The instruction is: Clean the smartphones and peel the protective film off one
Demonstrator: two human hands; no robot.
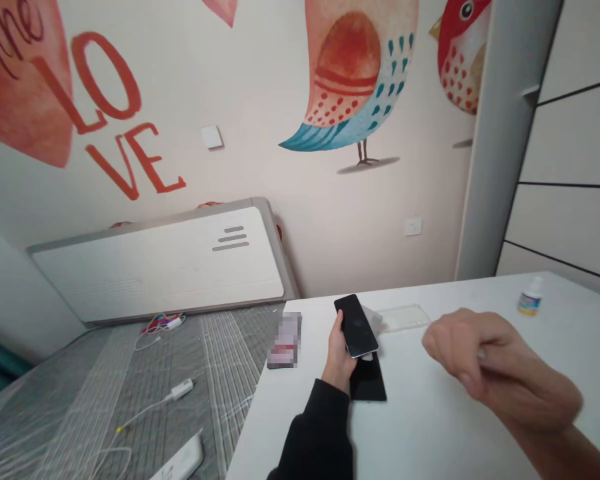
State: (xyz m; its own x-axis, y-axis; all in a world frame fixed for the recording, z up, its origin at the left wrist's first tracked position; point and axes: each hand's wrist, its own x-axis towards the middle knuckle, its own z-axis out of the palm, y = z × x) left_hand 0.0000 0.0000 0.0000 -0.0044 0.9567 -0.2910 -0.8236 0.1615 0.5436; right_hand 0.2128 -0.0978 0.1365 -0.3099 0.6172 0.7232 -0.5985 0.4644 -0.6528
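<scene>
My left hand [337, 360] is wrapped round a smartphone [357, 328] with a dark screen, held tilted above the white table [420, 427]. Under it lies a flat black rectangular piece [369, 383], partly covered by the phone and hand. Just behind the phone, a whitish translucent thing [374, 320] shows only in part. A thin clear frame-like outline [405, 319] lies flat to the right of it. Raised over the table's right side, my right hand [495, 367] is closed with its fingers curled in; whatever it may hold is hidden.
A small white bottle with a coloured label [530, 297] stands at the back right. A pixelated flat item [285, 341] lies at the table's left edge. Left of the table is a grey-covered bed [205, 373] with a white power strip [180, 460] and a charger cable [180, 389].
</scene>
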